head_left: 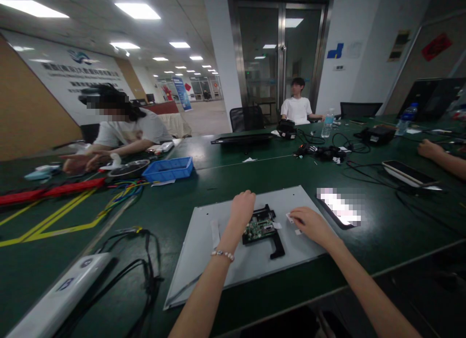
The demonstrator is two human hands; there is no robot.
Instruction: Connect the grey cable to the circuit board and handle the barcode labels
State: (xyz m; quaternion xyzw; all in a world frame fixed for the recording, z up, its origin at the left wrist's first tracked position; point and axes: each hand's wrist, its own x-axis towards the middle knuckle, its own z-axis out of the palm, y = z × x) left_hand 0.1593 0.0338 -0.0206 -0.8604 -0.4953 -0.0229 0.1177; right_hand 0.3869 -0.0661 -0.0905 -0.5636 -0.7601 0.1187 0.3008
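A green circuit board with a black bracket lies on a pale grey panel. My left hand is closed at the board's upper left edge, its fingertips hidden behind the hand. Right of the board, my right hand pinches a small white piece just over the panel. Another small white scrap rests beneath those fingers. A narrow whitish strip lies on the panel, left of my left wrist.
A phone with a bright screen lies right of the panel. To the left are a white power strip, black cables and a blue bin. Co-workers sit across the green table; another person's hand shows at right.
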